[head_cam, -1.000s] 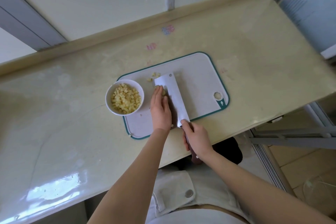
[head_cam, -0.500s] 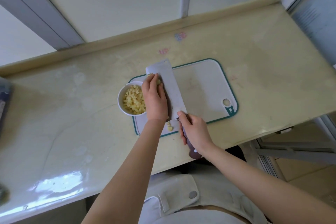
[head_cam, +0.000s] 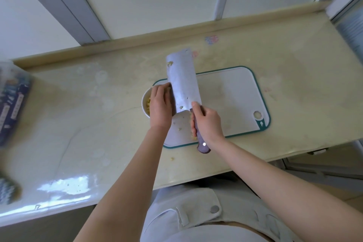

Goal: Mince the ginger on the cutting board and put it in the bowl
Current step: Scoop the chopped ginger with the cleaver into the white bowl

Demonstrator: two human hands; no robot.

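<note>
While right hand (head_cam: 208,122) grips cleaver (head_cam: 183,84), nearly straight left fingers (head_cam: 160,92) touch it.

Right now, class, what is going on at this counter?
A person is moving minced ginger into the bowl. The right hand grips the cleaver by its handle, with the blade tilted up over the bowl at the left end of the board. The left hand rests against the blade's left side above the bowl, seemingly sweeping ginger off. A few bits lie on the board and one on the counter.
</note>
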